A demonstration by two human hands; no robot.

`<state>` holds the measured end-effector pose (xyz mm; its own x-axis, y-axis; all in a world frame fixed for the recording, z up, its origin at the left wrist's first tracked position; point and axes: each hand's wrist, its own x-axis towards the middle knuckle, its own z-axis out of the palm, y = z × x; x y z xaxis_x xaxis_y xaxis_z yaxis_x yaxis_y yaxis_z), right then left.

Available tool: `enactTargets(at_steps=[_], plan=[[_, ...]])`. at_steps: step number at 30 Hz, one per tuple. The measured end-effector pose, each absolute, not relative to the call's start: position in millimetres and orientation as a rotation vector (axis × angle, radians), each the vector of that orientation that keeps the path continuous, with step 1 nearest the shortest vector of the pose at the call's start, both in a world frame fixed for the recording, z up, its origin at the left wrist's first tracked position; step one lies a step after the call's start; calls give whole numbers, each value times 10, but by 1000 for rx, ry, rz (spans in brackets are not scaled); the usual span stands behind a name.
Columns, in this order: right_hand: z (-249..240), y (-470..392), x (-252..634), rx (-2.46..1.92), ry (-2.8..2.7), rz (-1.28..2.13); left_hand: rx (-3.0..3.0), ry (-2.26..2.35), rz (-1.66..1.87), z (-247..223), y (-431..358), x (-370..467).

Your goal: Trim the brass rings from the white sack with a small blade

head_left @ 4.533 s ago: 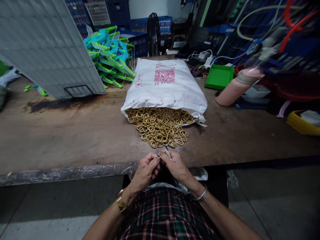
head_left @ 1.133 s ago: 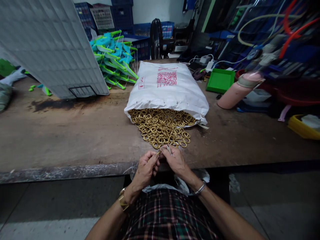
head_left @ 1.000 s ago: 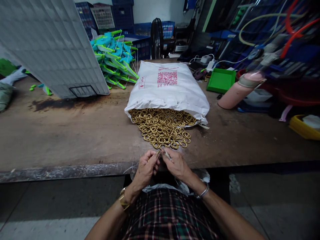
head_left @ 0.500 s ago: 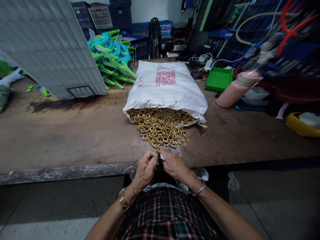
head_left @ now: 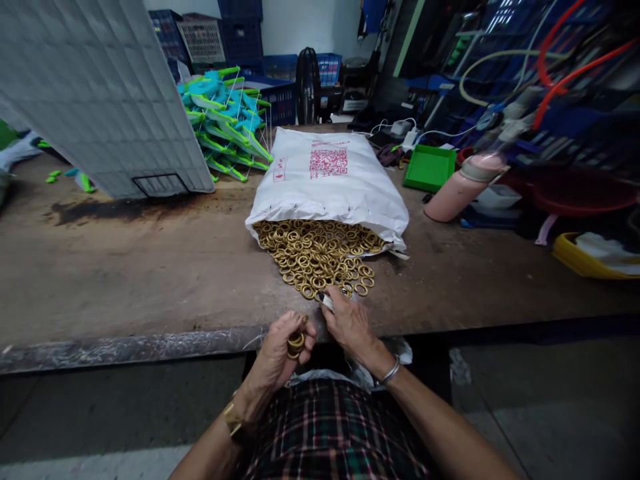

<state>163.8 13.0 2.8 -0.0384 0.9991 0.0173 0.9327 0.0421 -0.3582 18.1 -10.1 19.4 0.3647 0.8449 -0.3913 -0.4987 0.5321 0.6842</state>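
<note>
gold ring pile [head_left: 320,257]: beyond hands [head_left: 350,325], nearest right | few rings [head_left: 296,345]: in left

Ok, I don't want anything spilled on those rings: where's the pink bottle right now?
In the head view, the pink bottle is on the table, right of the white sack and just nearer than the green tray.

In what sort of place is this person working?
Probably a workshop or small factory: a worn, stained workbench bears an open sack of gold-coloured rings, with plastic crates stacked behind.
</note>
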Motion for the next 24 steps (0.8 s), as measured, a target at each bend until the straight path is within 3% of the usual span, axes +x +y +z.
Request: enactTargets(at_steps=[16, 24], plan=[[-26, 162, 1643, -1940, -2051, 336, 275, 702, 914, 109, -50, 99], [67, 123, 1642, -1530, -1653, 920, 847, 1161, 999, 138, -17, 231]])
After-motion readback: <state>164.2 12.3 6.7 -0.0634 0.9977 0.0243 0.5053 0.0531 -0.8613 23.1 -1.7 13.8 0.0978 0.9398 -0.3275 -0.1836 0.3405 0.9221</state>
